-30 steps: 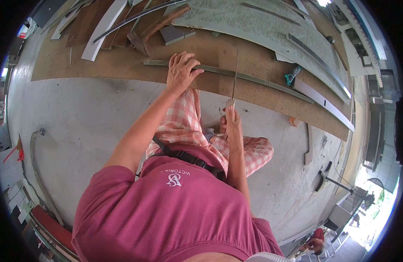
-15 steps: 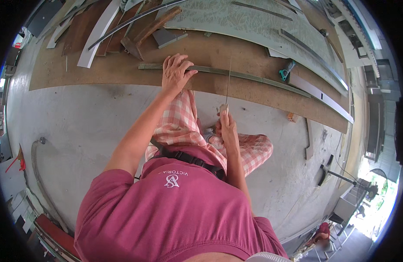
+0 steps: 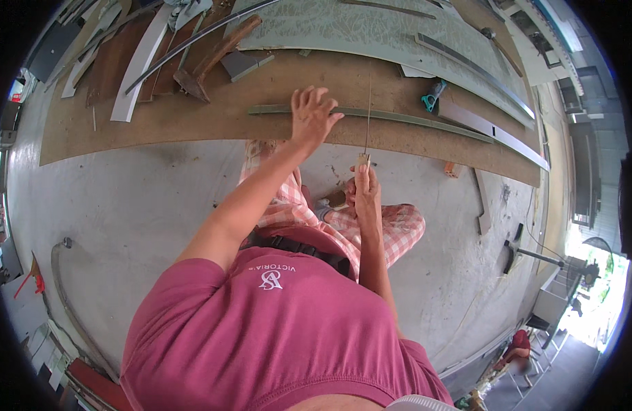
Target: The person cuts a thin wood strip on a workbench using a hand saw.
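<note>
A long, thin grey-green strip (image 3: 406, 119) lies across the brown board (image 3: 172, 120) in front of me. Near the strip's left end, my left hand (image 3: 310, 122) grips it from above, fingers curled over and thumb off to the right. My right hand (image 3: 367, 195) is closed round the wooden handle of a handsaw (image 3: 368, 133), just off the board's near edge. The thin blade shows almost edge-on, pointing away from me and crossing the strip to the right of my left hand. Whether its teeth touch the strip I cannot tell.
A wooden-handled hammer (image 3: 193, 85) lies behind my left hand among planks. Teal-handled scissors (image 3: 431, 101) and a long whitish bar (image 3: 511, 142) are at the right. Behind spreads a pale patterned panel (image 3: 343, 31). An orange block (image 3: 452, 169) sits on the floor.
My left hand has moved right, and the strip has slid right with it. The saw has shifted slightly right and away from me in my right hand. The whole view has turned a little.
</note>
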Tool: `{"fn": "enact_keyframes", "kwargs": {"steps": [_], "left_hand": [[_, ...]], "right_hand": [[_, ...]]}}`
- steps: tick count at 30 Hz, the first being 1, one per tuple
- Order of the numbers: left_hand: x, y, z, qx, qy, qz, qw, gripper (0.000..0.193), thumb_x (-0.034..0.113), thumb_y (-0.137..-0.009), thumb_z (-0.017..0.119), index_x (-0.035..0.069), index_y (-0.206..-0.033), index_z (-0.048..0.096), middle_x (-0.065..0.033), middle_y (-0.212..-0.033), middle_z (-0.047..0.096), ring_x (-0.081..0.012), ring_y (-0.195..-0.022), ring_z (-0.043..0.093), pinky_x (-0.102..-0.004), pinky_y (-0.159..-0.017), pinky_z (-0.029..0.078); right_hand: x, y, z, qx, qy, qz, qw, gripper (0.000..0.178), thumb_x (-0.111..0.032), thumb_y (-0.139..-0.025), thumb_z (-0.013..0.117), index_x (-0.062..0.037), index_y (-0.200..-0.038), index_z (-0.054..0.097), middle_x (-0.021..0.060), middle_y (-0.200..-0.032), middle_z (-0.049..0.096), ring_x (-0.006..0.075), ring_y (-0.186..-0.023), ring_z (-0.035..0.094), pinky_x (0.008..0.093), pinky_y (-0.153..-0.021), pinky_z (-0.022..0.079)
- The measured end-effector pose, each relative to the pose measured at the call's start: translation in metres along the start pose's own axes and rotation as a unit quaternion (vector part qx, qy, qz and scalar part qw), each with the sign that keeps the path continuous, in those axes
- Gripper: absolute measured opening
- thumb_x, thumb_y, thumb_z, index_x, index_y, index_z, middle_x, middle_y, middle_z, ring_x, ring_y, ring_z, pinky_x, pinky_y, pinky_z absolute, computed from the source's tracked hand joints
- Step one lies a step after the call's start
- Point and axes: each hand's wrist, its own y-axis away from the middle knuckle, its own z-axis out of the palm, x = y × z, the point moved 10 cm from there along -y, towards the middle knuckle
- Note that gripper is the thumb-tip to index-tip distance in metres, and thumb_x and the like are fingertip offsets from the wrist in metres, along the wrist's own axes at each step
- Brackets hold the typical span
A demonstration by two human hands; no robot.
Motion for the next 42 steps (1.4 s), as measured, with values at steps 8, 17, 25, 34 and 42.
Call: {"fn": "enact_keyframes", "kwargs": {"steps": [8, 17, 25, 34, 42], "left_hand": [[-0.051, -0.008, -0.032, 0.047, 0.049, -0.021, 0.997, 0.024, 0.021, -0.081, 0.07, 0.011, -0.102, 0.063, -0.0103, -0.116, 0.056, -0.0334, -0.107, 0.052, -0.0558, -0.098, 0.034], [-0.067, 0.021, -0.051, 0.092, -0.05, -0.037, 0.994, 0.019, 0.024, -0.083, 0.069, 0.012, -0.097, 0.066, -0.0088, -0.118, 0.054, -0.0305, -0.113, 0.05, -0.0488, -0.101, 0.035], [-0.055, 0.026, -0.051, 0.097, -0.028, -0.092, 0.991, 0.017, 0.025, -0.077, 0.074, 0.017, -0.088, 0.064, -0.0052, -0.12, 0.053, -0.0311, -0.114, 0.048, -0.0462, -0.094, 0.036], [-0.052, 0.027, -0.044, 0.088, -0.026, -0.086, 0.992, 0.015, 0.025, -0.08, 0.072, 0.016, -0.087, 0.062, -0.0025, -0.118, 0.055, -0.0291, -0.111, 0.049, -0.0456, -0.092, 0.035], [-0.048, 0.023, -0.051, 0.091, -0.037, -0.079, 0.992, 0.017, 0.024, -0.076, 0.074, 0.016, -0.084, 0.06, -0.0015, -0.116, 0.055, -0.0283, -0.107, 0.051, -0.0449, -0.089, 0.037]], "right_hand": [[0.023, 0.007, 0.031, -0.058, -0.044, 0.029, 0.997, 0.045, -0.049, -0.1, 0.043, -0.0056, -0.107, 0.049, -0.0019, -0.062, 0.041, 0.0053, -0.046, 0.034, 0.0222, -0.039, 0.024], [0.026, 0.008, 0.071, -0.101, 0.05, 0.029, 0.993, 0.048, -0.048, -0.1, 0.042, -0.0026, -0.09, 0.05, -0.0013, -0.063, 0.045, 0.006, -0.048, 0.039, 0.0241, -0.041, 0.032], [0.033, 0.008, 0.062, -0.069, 0.049, 0.025, 0.996, 0.046, -0.046, -0.101, 0.041, -0.0023, -0.09, 0.05, 0.0005, -0.062, 0.046, 0.008, -0.048, 0.041, 0.0256, -0.041, 0.034], [0.034, -0.015, 0.068, -0.077, 0.05, 0.08, 0.993, 0.046, -0.048, -0.099, 0.046, -0.0034, -0.105, 0.054, -0.0014, -0.066, 0.045, 0.0053, -0.049, 0.038, 0.0209, -0.043, 0.031], [0.05, -0.013, 0.057, -0.084, 0.045, 0.09, 0.991, 0.045, -0.05, -0.098, 0.045, -0.0065, -0.105, 0.053, -0.0025, -0.065, 0.043, 0.0057, -0.048, 0.037, 0.0215, -0.041, 0.029]]}}
